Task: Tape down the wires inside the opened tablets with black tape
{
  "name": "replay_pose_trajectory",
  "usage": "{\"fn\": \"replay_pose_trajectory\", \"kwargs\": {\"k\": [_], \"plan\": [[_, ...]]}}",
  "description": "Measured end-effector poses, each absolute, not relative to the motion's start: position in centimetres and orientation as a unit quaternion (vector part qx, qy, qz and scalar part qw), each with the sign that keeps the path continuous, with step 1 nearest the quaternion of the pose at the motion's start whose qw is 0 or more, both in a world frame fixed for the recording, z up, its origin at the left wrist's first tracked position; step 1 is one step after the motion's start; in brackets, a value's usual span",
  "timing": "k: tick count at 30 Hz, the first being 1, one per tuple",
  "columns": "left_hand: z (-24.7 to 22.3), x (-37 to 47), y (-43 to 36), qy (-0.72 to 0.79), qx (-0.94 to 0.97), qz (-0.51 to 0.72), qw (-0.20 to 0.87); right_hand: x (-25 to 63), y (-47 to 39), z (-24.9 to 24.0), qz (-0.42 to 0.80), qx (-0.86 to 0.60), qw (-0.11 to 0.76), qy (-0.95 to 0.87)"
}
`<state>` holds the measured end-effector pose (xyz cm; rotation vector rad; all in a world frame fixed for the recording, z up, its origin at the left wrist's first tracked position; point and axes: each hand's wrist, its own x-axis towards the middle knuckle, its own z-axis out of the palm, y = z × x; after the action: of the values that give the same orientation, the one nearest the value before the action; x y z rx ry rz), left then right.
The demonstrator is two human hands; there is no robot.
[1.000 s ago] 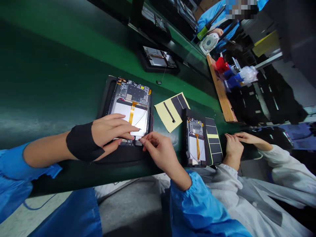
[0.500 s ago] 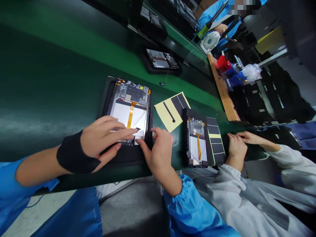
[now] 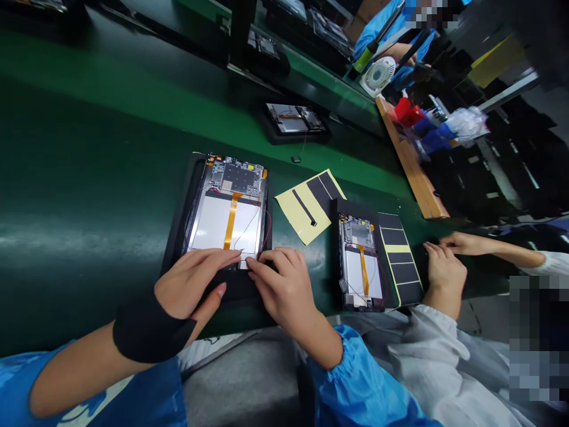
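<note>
An opened tablet (image 3: 208, 222) lies on a black pad (image 3: 171, 252), its circuit board, white battery packs, orange ribbon cable and thin wires exposed. My left hand (image 3: 191, 281), with a black band (image 3: 151, 332) at the wrist, reaches over the tablet's lower edge. Its fingers are stretched out and lie close together, the thumb apart, the fingertips near the lower right corner. At that same corner my right hand (image 3: 287, 284) has its fingers curled, index fingertip and thumb close together. Whatever may be between them is hidden.
A yellow sheet (image 3: 306, 207) with black strips lies right of the tablet. Beyond it are a second opened tablet (image 3: 361, 261) and a strip sheet (image 3: 402, 261), near a co-worker's hands (image 3: 444, 279). Another opened device (image 3: 296, 118) sits farther back. A small fan (image 3: 377, 77) stands behind.
My left hand has drawn down from the battery to the tablet's lower edge. My right hand's fingers have curled in closer to the corner. The view has shifted slightly.
</note>
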<state>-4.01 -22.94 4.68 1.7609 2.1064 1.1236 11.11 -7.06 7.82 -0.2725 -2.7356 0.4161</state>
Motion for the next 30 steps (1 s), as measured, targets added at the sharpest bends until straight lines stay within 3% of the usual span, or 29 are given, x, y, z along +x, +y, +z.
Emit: {"fn": "replay_pose_trajectory", "kwargs": {"k": [8, 12, 17, 21, 24, 30], "plan": [[5.6, -4.1, -21.9, 0.681, 0.616, 0.378, 0.115, 11.3, -7.0, 9.1, 0.17, -0.099, 0.128, -0.972], [6.2, -4.5, -21.2, 0.664, 0.635, 0.38, 0.103, 11.8, -6.0, 8.9, 0.27, -0.127, 0.177, -0.938], [6.0, -4.9, -21.4, 0.665, 0.641, 0.371, 0.096, 11.3, -5.4, 8.2, 0.247, -0.103, 0.15, -0.952], [5.8, -5.0, -21.5, 0.673, 0.632, 0.365, 0.12, 10.6, -5.2, 8.8, 0.44, -0.17, 0.181, -0.863], [5.7, -5.2, -21.5, 0.675, 0.627, 0.361, 0.145, 9.9, -4.8, 9.7, 0.528, -0.201, 0.159, -0.81], [5.5, -5.1, -21.1, 0.689, 0.603, 0.37, 0.158, 9.2, -4.6, 10.5, 0.449, -0.168, 0.154, -0.864]]}}
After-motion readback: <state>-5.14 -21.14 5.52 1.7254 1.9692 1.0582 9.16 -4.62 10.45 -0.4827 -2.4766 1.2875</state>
